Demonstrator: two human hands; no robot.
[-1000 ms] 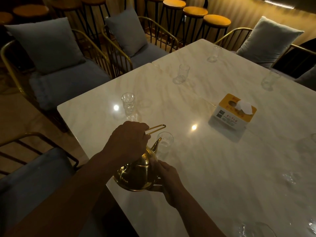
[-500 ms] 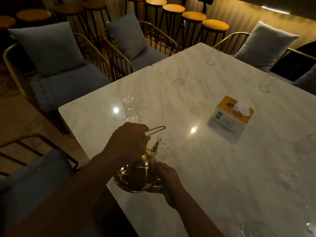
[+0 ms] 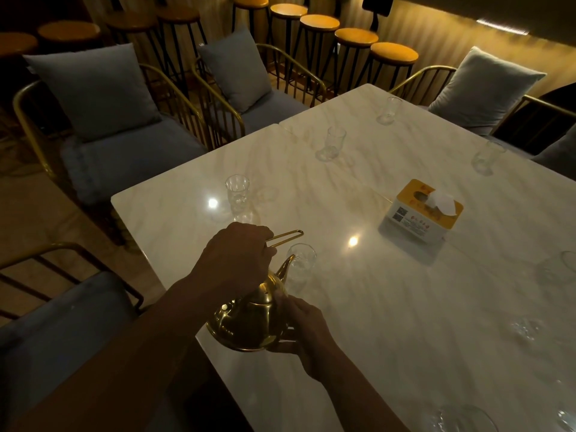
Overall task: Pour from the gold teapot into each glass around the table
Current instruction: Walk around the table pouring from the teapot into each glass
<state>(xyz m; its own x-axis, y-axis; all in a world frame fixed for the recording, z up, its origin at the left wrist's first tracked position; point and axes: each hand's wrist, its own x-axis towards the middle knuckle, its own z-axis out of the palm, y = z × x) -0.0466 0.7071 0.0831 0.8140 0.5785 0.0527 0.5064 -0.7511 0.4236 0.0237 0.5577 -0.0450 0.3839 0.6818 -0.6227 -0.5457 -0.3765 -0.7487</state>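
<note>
The left hand (image 3: 237, 260) curls fingers round the gold teapot (image 3: 249, 322) handle, the right hand (image 3: 307, 332) cups its base; with the spout beside the lower-centre glass (image 3: 300, 263), a gentle tip probably comes next.

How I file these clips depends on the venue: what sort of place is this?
Probably a restaurant or bar lounge: a row of bar stools, cushioned armchairs around a marble table, and glasses set out along its edges.
</note>
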